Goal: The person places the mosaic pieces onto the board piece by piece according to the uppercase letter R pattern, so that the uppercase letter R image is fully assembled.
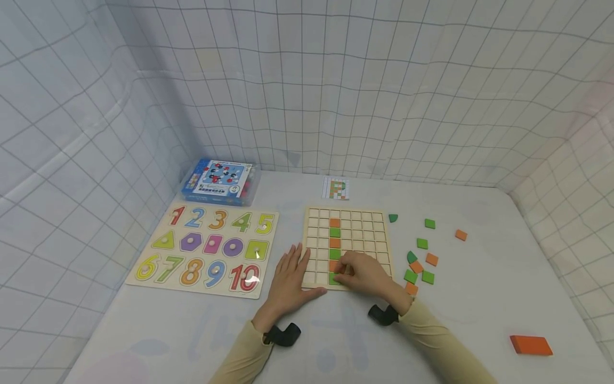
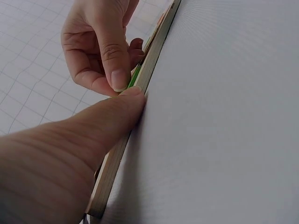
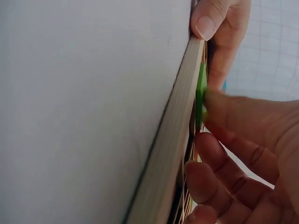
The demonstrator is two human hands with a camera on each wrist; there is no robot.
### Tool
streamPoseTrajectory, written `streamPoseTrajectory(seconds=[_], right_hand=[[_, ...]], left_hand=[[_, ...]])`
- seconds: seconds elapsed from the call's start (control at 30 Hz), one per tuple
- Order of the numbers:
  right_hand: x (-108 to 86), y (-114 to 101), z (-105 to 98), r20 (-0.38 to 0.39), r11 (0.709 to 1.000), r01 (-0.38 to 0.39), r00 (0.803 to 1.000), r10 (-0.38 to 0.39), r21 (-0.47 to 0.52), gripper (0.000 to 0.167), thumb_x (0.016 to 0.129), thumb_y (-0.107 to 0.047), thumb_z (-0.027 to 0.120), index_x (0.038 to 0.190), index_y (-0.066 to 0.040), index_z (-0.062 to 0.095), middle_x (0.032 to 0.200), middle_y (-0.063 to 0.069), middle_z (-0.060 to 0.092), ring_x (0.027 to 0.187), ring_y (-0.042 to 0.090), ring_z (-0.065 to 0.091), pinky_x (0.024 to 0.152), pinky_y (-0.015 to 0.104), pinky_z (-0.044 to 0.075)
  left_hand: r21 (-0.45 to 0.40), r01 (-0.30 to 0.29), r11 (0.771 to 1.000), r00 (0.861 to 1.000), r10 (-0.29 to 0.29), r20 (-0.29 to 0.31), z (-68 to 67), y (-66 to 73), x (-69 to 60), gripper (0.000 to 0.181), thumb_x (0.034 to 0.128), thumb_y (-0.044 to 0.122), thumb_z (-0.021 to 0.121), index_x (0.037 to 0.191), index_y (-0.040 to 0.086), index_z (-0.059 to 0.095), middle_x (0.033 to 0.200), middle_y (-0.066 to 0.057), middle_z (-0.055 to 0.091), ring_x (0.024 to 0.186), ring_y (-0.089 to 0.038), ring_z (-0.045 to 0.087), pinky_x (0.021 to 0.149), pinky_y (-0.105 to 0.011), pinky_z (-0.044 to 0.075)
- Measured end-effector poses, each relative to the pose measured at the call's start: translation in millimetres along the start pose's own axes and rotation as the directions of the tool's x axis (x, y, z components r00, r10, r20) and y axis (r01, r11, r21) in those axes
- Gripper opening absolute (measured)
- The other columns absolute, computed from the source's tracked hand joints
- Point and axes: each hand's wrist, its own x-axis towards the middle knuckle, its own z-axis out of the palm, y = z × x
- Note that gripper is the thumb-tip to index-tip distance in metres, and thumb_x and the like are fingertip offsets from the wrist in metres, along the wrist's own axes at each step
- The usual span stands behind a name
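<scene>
A wooden grid board lies at the middle of the table. One of its columns holds alternating orange and green square tiles, the topmost an orange tile. At that column's bottom cell, my right hand has thumb and fingertip on a green square tile. In the right wrist view this green tile sits slightly tilted at the board's near edge, under the thumb. My left hand rests with straight fingers along the board's left side, its thumb on the near edge. The right hand hides some lower cells.
Loose green squares, orange squares and dark green rounded pieces lie right of the board. Behind it is a pattern card. A number puzzle and a plastic box stand left; an orange block lies front right.
</scene>
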Motion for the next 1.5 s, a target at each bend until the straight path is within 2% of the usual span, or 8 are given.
streamPoseTrajectory(seconds=[0.3,0.63,0.83,1.0,1.07,1.17,1.33,1.5], right_hand=[[-0.4,2,1,0.002,0.999,0.034,0.999,-0.034,-0.042,0.012,0.082,-0.022,0.075,0.076,-0.022,0.065,0.072,-0.015,0.052,0.060,0.002,0.046,0.052,0.021,0.041],[-1.3,12,-7,0.084,0.992,0.123,0.989,-0.123,0.001,0.006,0.085,-0.025,0.072,0.088,-0.020,0.072,0.078,-0.019,0.054,0.063,0.002,0.046,0.055,0.022,0.041],[-1.6,22,-13,0.096,0.995,0.083,0.991,-0.089,0.063,0.008,0.086,-0.027,0.071,0.094,-0.023,0.073,0.080,-0.021,0.058,0.064,0.003,0.049,0.056,0.023,0.044],[0.8,38,-25,-0.006,0.990,0.101,0.995,-0.101,0.099,0.009,0.088,-0.024,0.070,0.095,-0.019,0.073,0.081,-0.017,0.060,0.068,0.003,0.052,0.059,0.023,0.047],[1.8,46,-32,-0.077,0.988,0.129,0.990,-0.122,0.089,0.010,0.087,-0.020,0.071,0.096,-0.014,0.073,0.083,-0.013,0.062,0.069,0.004,0.053,0.058,0.024,0.047],[2.2,58,-45,-0.178,0.990,0.127,0.977,-0.114,0.064,0.013,0.086,-0.016,0.072,0.097,-0.009,0.072,0.087,-0.007,0.065,0.069,0.006,0.055,0.056,0.025,0.046],[2.0,80,-66,-0.325,0.997,0.071,0.944,-0.062,0.016,0.017,0.085,-0.012,0.072,0.099,-0.004,0.071,0.093,0.004,0.068,0.072,0.014,0.058,0.054,0.027,0.045],[-1.0,101,-85,-0.457,0.999,-0.019,0.890,0.001,-0.036,0.021,0.085,-0.010,0.072,0.103,-0.001,0.069,0.094,0.011,0.067,0.075,0.023,0.059,0.057,0.034,0.047]], left_hand=[[0.000,-0.003,1.000,1.000,0.003,-0.005,1.4,0.4,-1.1,0.098,0.0782,0.057,0.067,0.148,0.001,0.029,0.154,-0.020,0.018,0.142,-0.031,0.009,0.113,-0.045,0.008],[-0.004,-0.007,1.000,1.000,0.007,-0.012,1.8,0.3,-1.7,0.098,0.0781,0.058,0.067,0.148,0.000,0.029,0.154,-0.020,0.018,0.142,-0.031,0.009,0.113,-0.045,0.008],[-0.002,-0.010,1.000,1.000,0.010,-0.014,1.7,1.2,-1.8,0.097,0.0778,0.057,0.068,0.147,-0.001,0.030,0.153,-0.022,0.020,0.142,-0.033,0.010,0.113,-0.046,0.009],[0.000,-0.006,1.000,1.000,0.006,-0.011,1.5,1.5,-1.3,0.098,0.0780,0.057,0.068,0.147,-0.001,0.030,0.153,-0.021,0.020,0.142,-0.033,0.010,0.113,-0.046,0.008],[-0.005,-0.009,1.000,1.000,0.009,-0.016,1.1,1.6,-1.2,0.097,0.0780,0.056,0.068,0.147,-0.001,0.030,0.153,-0.022,0.020,0.142,-0.033,0.010,0.113,-0.047,0.009],[-0.015,-0.019,1.000,0.999,0.019,-0.027,0.6,1.7,-1.4,0.097,0.0776,0.055,0.069,0.146,-0.002,0.031,0.152,-0.022,0.021,0.141,-0.035,0.011,0.112,-0.048,0.009],[-0.010,-0.016,1.000,1.000,0.016,-0.016,0.8,0.9,-1.5,0.097,0.0782,0.056,0.068,0.147,-0.002,0.029,0.153,-0.022,0.019,0.142,-0.034,0.009,0.113,-0.047,0.008],[-0.006,-0.002,1.000,1.000,0.002,-0.001,0.4,0.6,-1.3,0.098,0.0786,0.057,0.067,0.148,0.000,0.028,0.154,-0.020,0.018,0.142,-0.031,0.007,0.113,-0.045,0.006]])
